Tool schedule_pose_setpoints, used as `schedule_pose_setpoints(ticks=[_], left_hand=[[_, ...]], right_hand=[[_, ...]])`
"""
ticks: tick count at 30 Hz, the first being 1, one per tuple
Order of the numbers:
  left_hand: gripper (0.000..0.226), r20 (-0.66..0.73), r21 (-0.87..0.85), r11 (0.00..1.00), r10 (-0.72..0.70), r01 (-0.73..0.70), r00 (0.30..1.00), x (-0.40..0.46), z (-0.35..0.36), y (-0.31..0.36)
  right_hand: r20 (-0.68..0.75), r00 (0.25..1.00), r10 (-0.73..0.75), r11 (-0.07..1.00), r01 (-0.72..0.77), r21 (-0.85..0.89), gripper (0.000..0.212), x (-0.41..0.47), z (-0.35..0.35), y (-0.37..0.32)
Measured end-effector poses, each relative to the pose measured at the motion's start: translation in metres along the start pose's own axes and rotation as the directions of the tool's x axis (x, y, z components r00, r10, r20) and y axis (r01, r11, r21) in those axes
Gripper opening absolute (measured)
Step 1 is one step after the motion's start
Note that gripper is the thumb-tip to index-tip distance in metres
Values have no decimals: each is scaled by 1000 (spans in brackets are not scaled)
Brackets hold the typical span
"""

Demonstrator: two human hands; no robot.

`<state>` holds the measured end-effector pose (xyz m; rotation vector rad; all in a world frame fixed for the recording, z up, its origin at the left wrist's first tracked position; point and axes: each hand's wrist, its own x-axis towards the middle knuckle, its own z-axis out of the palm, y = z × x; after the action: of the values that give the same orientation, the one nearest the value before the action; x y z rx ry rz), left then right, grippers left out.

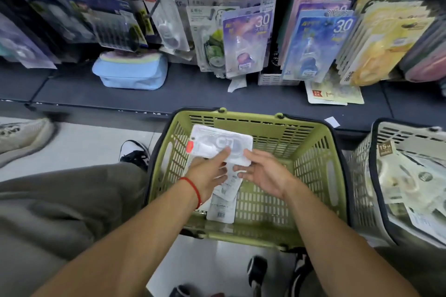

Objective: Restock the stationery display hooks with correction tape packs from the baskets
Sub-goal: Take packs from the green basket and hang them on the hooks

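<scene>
Here the white correction tape pack (pixel 220 143) sits over the green basket (pixel 311 171), its long axis running roughly from 10 to 4 o'clock. The left hand (pixel 208 172) pinches its near edge from 7 o'clock and is nearer; the right hand (pixel 263 171), fingers relaxed and holding nothing, touches the corner at 5 o'clock. The display hooks (pixel 156 11) lie at 12 o'clock, well apart.

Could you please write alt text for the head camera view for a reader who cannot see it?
Over a green basket, the left hand holds a white correction tape pack while the right hand reaches in, open. Packaged stationery hangs on hooks above; a grey basket stands right.
</scene>
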<state>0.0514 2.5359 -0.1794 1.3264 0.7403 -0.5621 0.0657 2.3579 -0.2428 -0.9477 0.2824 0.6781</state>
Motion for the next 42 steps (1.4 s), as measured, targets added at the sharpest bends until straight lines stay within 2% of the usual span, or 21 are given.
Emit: schedule_pose_setpoints(ticks=[2,4,6,7,8,10,13,15,19,21,25,28,32,34,35,36,37,38,39,40,42], left_hand=[[27,-48,-167,981,88,-95,995,2,0,5],[27,-131,-158,971,162,-182,978,8,-11,10],[31,-200,-46,970,226,-239,953,14,-27,11],[31,-224,20,968,250,-252,942,17,-35,10],[32,-239,97,962,272,-255,932,20,-41,8],[33,-224,241,935,314,-260,922,23,-50,1],[37,-154,313,917,307,-248,939,31,-59,-10],[36,-102,380,892,303,-245,947,37,-61,-14],[37,-46,478,852,265,-211,963,41,-54,-22],[36,-21,499,839,262,-217,965,40,-45,-27],[30,70,346,903,244,-253,967,35,-30,-29],[33,90,236,942,223,-238,971,31,-30,-24],[45,10,97,974,204,-204,979,31,-46,-21],[50,-17,60,983,173,-171,985,32,-55,-22],[52,-26,63,984,171,-170,985,33,-58,-21],[53,-35,75,981,182,-179,983,33,-61,-21],[53,-41,88,976,202,-198,979,33,-62,-20],[53,-48,100,971,222,-217,974,33,-63,-19],[55,-55,113,966,239,-232,969,34,-65,-19],[56,-65,124,963,249,-240,966,35,-66,-18],[58,-83,126,958,267,-256,960,38,-69,-15]], right_hand=[[29,998,62,984,-56,-171,34,6,4,8],[-128,988,81,880,-131,-456,43,18,7,19],[-373,928,2,585,-304,-752,46,33,2,35],[-463,885,-47,432,-400,-808,41,38,-2,42],[-528,847,-59,366,-473,-801,38,43,-6,50],[-583,813,-7,423,-525,-738,38,53,-13,63],[-634,773,14,609,-509,-608,36,67,-17,71],[-659,752,-13,665,-486,-568,27,69,-17,74],[-627,758,-180,722,-331,-608,13,56,-17,59],[-555,794,-249,743,-211,-635,11,45,-11,43],[-290,902,-320,722,34,-691,14,31,21,23],[-223,924,-311,839,157,-521,16,29,45,20],[-180,974,-134,966,87,-245,25,37,49,8],[-127,991,-45,975,16,-224,28,42,42,9],[-145,989,-41,943,-10,-332,26,46,38,13],[-194,979,-62,856,-48,-514,23,50,32,19],[-240,967,-87,690,-115,-714,30,55,25,27],[-250,965,-80,456,-188,-870,51,60,18,36],[-223,974,-32,234,-209,-949,78,64,12,47],[-189,982,31,79,-191,-978,99,65,9,58],[-107,991,78,-75,-101,-992,110,69,2,78]])
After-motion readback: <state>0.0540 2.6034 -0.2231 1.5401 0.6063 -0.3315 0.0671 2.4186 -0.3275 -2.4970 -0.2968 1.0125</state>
